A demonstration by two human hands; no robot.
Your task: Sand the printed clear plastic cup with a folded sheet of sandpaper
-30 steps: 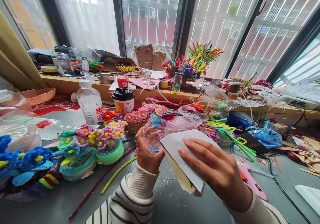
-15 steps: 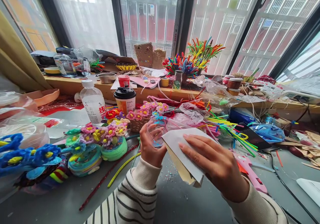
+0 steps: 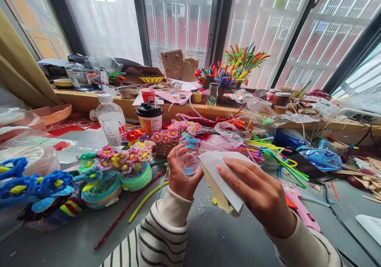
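Observation:
My left hand is wrapped round a clear plastic cup with blue bits inside, its open side tipped toward the right. In my right hand is a folded sheet of white paper, gripped from above, with a tan layer under it. The paper's left corner meets the cup's rim. Below the paper, glitter-like specks lie scattered on the grey tabletop, and a small yellow piece shows beside the tan layer.
Pipe-cleaner flower pots stand to the left, near a water bottle and a lidded coffee cup. Loose pipe cleaners are heaped behind my hands. A pink glue gun and a black cable lie on the right.
Both hands stay at nearly the same place. The paper has tilted slightly and its lower end has risen, and the small yellow piece has come into view below it.

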